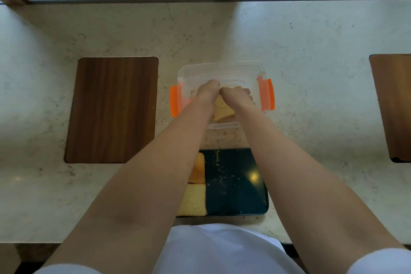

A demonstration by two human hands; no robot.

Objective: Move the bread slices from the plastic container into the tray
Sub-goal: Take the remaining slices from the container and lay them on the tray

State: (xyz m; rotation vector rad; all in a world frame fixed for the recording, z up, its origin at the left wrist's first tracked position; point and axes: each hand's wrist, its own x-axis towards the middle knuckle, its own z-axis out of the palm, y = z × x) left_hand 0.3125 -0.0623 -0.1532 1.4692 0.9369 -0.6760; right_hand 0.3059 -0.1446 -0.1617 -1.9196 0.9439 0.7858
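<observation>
- Pale marbled stone forms the counter (pixel 289 73), which is backed by frosted window panes in wood and dark frames.
- Two dark wood insets are seen in the stone: one board (pixel 113 109) to the left, another (pixel 393 107) cut off at the right edge.
- At the centre, a clear container (pixel 222 69) with orange clips (pixel 266 93) on both short sides is set on the counter.
- Both bare forearms are stretched forward into the container.
- The left hand (pixel 206 91) is curled inside the container, fingers bent down; what it grips is hidden behind its own back, so its hold cannot be told.
- The right hand (pixel 238 94) is closed around the top of a bread slice (pixel 223 110), which is tilted between the two wrists, above the container's near wall.
- More bread is glimpsed faintly behind the hands, inside the container.
- Nearer the body, a dark tray (pixel 235 184), speckled with crumbs, is laid just short of the counter edge, apart from the container.
- Two slices (pixel 195 198) are laid flat in the tray's left part, touching each other, one behind the other.
- White clothing is seen along the bottom.
</observation>
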